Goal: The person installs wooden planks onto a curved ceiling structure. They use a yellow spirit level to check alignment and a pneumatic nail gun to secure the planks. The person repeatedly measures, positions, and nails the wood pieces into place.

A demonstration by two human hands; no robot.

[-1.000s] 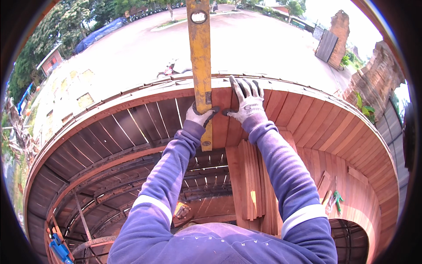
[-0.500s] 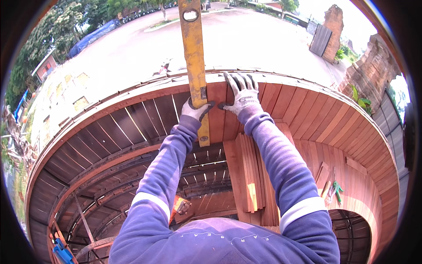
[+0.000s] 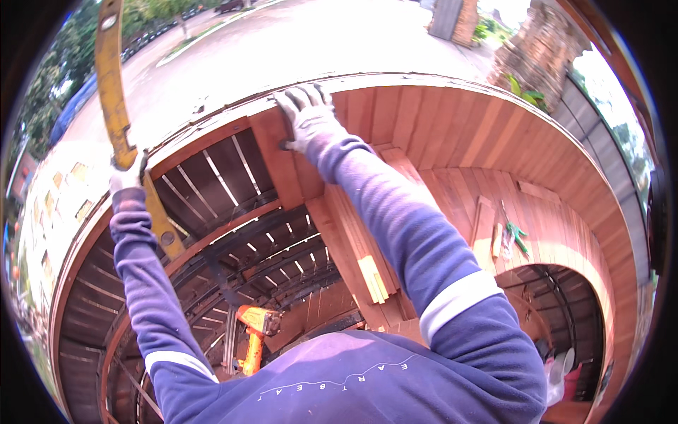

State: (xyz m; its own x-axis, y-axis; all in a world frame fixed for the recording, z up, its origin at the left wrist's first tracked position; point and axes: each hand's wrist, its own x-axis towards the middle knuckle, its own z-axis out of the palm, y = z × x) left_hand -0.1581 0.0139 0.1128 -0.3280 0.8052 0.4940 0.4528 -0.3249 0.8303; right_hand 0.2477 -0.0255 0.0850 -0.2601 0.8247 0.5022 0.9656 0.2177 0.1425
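My left hand (image 3: 128, 174), in a white and grey work glove, grips a long yellow spirit level (image 3: 111, 81) out at the left. The level stands across the curved wooden rim, its lower end over the dark framework. On the top edge of the reddish plank wall lies my right hand (image 3: 308, 116), gloved, fingers spread and thumb apart. Beneath that palm is the leftmost fitted plank (image 3: 278, 159) of the row. Left of this plank, dark slats (image 3: 205, 173) with light gaps show between the curved rails.
Loose planks (image 3: 357, 247) lie stacked below my right forearm. An orange power tool, like a nail gun (image 3: 256, 332), is near my body. Green-handled pliers (image 3: 518, 239) rest by wood offcuts at right, above an arched opening (image 3: 558, 304). Beyond the rim is bright paving.
My left hand has carried the spirit level leftward, away from the planks. My right hand stays on the plank edge. The view has turned to the right, and the orange tool shows more fully.
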